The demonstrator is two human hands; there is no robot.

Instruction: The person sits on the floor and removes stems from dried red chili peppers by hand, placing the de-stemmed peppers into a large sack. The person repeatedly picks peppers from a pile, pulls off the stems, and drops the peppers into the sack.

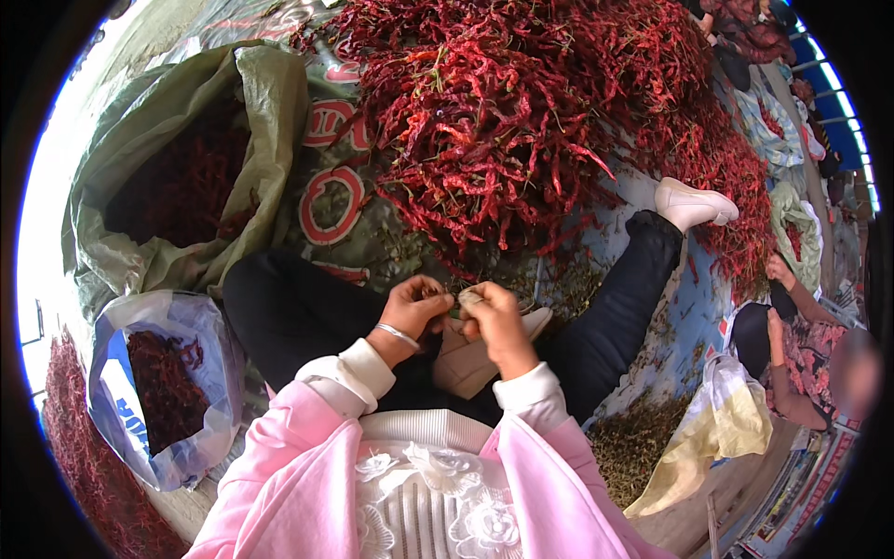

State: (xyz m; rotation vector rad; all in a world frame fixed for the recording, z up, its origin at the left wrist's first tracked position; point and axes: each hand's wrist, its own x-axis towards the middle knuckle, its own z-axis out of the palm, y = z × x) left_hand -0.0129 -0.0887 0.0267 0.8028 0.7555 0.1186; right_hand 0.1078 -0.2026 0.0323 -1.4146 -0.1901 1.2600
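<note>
My left hand (412,312), with a silver bangle at its wrist, is raised over my lap. Its fingers are pinched around something small and dark, perhaps part of a dried chili. Close by on the right, my right hand (492,314) has its thumb and forefinger pressed together, with thin stems showing near the tips. What the right hand grips is too small to tell. A large heap of dried red chilies (489,140) lies just beyond both hands, on a printed sheet (332,206).
At left stand a green woven sack (272,133) and a white-blue bag (216,391), both holding dark red chilies. Plant debris (635,440) and a yellowish sack (726,412) lie at right. Another person (803,349) sits at far right. My legs are spread around the heap's near edge.
</note>
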